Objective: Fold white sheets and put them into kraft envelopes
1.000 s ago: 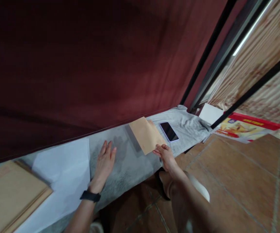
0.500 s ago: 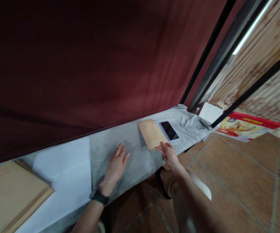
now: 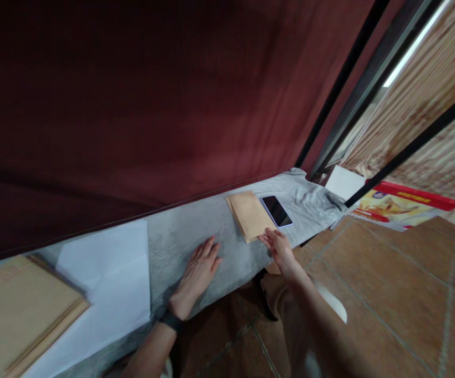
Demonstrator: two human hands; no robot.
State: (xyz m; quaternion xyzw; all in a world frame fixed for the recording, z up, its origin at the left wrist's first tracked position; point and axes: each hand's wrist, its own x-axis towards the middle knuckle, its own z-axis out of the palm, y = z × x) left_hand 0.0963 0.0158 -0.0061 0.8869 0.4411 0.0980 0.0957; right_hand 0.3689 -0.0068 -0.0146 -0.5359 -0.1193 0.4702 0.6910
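Note:
My right hand (image 3: 278,244) pinches the near right corner of a small brown envelope (image 3: 250,212), and a second layer of brown paper shows along its left edge. Just right of the envelope lies a smartphone (image 3: 277,211) with a dark screen. My left hand (image 3: 200,264), fingers stretched out, rests flat on the grey cloth (image 3: 172,231) with nothing in it. Farther left are white paper sheets (image 3: 113,283), with a stack of large brown envelopes (image 3: 22,310) partly over them.
A dark red curtain (image 3: 152,105) hangs behind the narrow cloth-covered surface. Black poles (image 3: 341,84) stand at the right. On the tiled floor (image 3: 389,273) lies a red and yellow printed box (image 3: 404,205), beside a white panel (image 3: 343,181).
My left hand has slid a little right across the cloth toward the small envelope. The envelope's layers now show along its left side. My right hand keeps its hold.

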